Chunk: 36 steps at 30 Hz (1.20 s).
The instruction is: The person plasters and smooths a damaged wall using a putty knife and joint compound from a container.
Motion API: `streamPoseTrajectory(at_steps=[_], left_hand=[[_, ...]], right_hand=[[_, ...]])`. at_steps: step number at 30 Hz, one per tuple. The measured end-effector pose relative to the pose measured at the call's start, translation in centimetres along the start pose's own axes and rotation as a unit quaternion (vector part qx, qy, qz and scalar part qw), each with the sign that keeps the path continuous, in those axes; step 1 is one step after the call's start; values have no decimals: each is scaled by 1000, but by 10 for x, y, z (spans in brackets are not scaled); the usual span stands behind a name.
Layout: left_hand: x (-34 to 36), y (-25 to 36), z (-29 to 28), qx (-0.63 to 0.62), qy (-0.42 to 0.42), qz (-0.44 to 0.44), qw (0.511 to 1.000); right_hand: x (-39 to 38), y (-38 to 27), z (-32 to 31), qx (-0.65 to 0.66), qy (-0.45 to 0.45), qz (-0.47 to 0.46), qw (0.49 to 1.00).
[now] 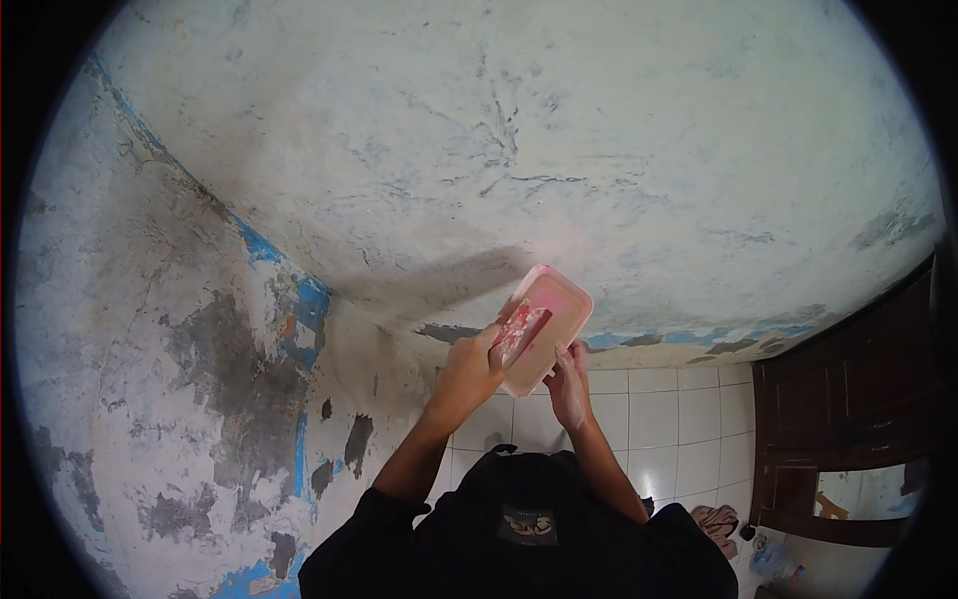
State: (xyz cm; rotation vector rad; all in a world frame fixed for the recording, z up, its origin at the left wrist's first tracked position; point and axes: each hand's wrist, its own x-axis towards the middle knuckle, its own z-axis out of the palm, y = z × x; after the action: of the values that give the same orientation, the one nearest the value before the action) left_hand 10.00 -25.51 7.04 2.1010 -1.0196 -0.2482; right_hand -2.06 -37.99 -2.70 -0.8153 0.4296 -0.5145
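Observation:
A rectangular pink float (561,319) with a raised handle, smeared with pale powder or paste, is held just out from a patchy white wall (499,140). My left hand (469,369) is closed on the handle at the float's left side. My right hand (569,379) grips the float at its lower right edge, its fingertips partly behind it and dusted pale. The float casts a shadow toward the left on the wall.
At left a peeling wall (190,419) shows grey and blue patches and meets the facing wall at a corner. Below is a white tiled floor (679,419). A dark wooden cabinet (838,409) stands at the right, with crumpled cloth (717,527) at its lower left.

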Motion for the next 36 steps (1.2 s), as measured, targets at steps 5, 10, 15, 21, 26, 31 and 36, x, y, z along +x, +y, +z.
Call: streamPoseTrajectory(at_steps=[5,10,15,21,26,31,36], left_hand=[[5,1,8,-11,-11,-37,999],[10,-11,19,-33,-13,-14,999],[13,-14,19,-61,-52,-31,996],[17,-3,16,-75,-62,-24,995],[6,1,15,-32,28,56,998],[7,17,-2,45,67,-37,996],[9,16,-2,113,76,-38,990]], right_hand=[[4,2,1,1,0,16,1000],[5,2,3,15,-6,39,999],[4,2,3,13,-2,52,999],[5,-6,6,10,-2,50,999],[6,-5,16,9,-22,55,998],[8,2,17,-8,-13,35,999],[6,6,23,-21,-11,19,1000]])
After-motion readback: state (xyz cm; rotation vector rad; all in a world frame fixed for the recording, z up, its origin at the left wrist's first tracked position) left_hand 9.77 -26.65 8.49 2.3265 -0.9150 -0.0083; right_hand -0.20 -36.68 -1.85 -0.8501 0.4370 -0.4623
